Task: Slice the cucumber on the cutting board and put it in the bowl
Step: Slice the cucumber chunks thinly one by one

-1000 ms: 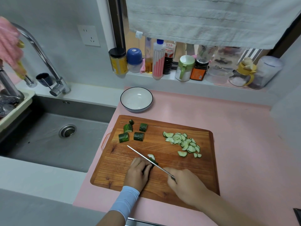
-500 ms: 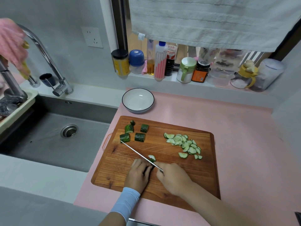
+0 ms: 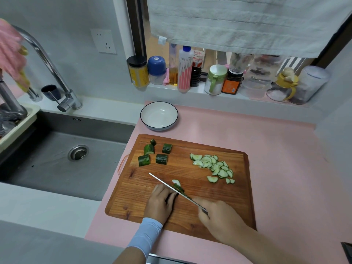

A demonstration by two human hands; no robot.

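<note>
On the wooden cutting board (image 3: 190,216) my left hand (image 3: 160,202) holds down a small cucumber piece (image 3: 178,187) with curled fingers. My right hand (image 3: 219,218) grips the knife (image 3: 171,187), whose blade lies across that piece and points up-left. One fresh slice (image 3: 176,181) lies just beyond the blade. A pile of half-moon slices (image 3: 214,166) sits at the board's right. Several dark green cucumber chunks (image 3: 155,154) lie at the board's far left. The white bowl (image 3: 159,115) with a dark rim stands behind the board, holding nothing.
A steel sink (image 3: 62,155) with a tap (image 3: 47,73) lies left of the pink counter (image 3: 285,168). Bottles and jars (image 3: 190,73) line the window ledge behind the bowl. A grey towel (image 3: 247,21) hangs above them.
The knife slid forward up-left, then drew back toward me across the cucumber piece. My left hand stayed on the piece.
</note>
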